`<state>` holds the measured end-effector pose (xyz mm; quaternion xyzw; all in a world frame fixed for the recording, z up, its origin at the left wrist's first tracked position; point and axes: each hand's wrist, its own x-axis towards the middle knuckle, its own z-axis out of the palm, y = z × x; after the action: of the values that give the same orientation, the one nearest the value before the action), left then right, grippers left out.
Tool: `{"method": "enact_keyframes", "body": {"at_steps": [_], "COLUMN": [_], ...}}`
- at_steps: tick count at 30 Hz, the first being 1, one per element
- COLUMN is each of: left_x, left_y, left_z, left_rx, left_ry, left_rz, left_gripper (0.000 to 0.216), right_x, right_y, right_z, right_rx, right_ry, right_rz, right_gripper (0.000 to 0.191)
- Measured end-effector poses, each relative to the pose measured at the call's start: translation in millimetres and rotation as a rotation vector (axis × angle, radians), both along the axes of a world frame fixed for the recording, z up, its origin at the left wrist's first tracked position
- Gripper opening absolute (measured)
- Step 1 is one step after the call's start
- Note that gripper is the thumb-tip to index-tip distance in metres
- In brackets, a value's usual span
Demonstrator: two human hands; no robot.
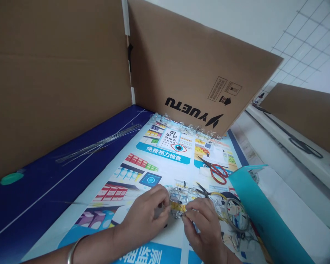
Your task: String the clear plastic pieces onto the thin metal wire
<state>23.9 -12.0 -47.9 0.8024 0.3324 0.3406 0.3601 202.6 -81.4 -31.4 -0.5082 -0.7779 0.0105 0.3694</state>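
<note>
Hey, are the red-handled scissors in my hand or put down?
Put down: the red-handled scissors lie on the printed sheet, beyond the right hand and apart from the left hand.

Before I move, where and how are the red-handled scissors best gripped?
I'd take the red-handled scissors by the loops, coming from above on the near side. The blades point away and to the left, leaving the loops as the nearer end. Coming in from the right looks more awkward, as the teal panel sits close there.
</note>
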Motion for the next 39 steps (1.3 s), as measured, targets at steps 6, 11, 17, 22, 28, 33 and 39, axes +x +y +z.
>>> {"method": "enact_keyframes", "body": {"at_steps": [6, 11, 17, 22, 28, 33, 39], "left_x": [-3, 1, 7, 4, -2, -5, -4], "left_y": [4, 13, 20, 26, 32, 31, 27], "left_z": [11.1, 15.4, 16.2, 12.4, 7.0, 6.5, 13.3], "left_rx": [0.028, 0.092, 0.151, 0.062, -0.048, -0.028, -0.013], "left_ry": [-0.052, -0.069, -0.013, -0.109, -0.149, -0.115, -0.088], "left_rz": [0.023, -0.063, -0.236, -0.217, -0.213, -0.206, -0.195], "left_gripper": [0.010, 0.034, 0.036, 0.022, 0.027, 0.028, 0.023], "right_x": [-3, -5, -5, -2, 0, -2, -6], "right_y": [0, 3, 2, 3, 3, 1, 4], "right_z": [1.6, -0.2, -1.8, -3.3, -7.6, -7.7, -1.8], "right_rx": [0.057, 0.082, 0.074, 0.051, 0.045, 0.027, 0.010], "right_ry": [-0.017, -0.060, -0.069, -0.058, 0.026, 0.047, 0.051], "right_rz": [-0.004, 0.042, 0.091, 0.109, 0.082, 0.021, 0.005], "right_gripper": [0.012, 0.010, 0.011, 0.013, 0.016, 0.019, 0.017]}}
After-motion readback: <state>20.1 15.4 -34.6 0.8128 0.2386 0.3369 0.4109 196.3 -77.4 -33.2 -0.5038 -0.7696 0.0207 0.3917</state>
